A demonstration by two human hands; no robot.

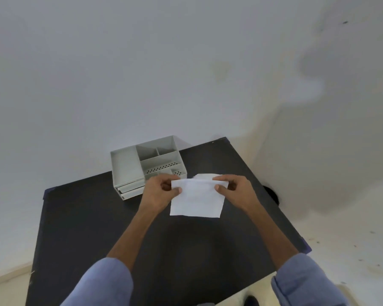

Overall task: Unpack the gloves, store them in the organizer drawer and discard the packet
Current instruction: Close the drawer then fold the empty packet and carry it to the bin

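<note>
At frame centre, above the black desk (97, 217), the left hand (158, 191) and right hand (232, 188) pinch the white packet's (197, 199) top corners, seemingly to tear it open; the organizer (146, 166) waits just behind.

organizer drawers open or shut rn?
Shut. Both drawer fronts sit flush with the organizer body, none pulled out. Both hands, left hand and right hand, hold the white packet.
</note>
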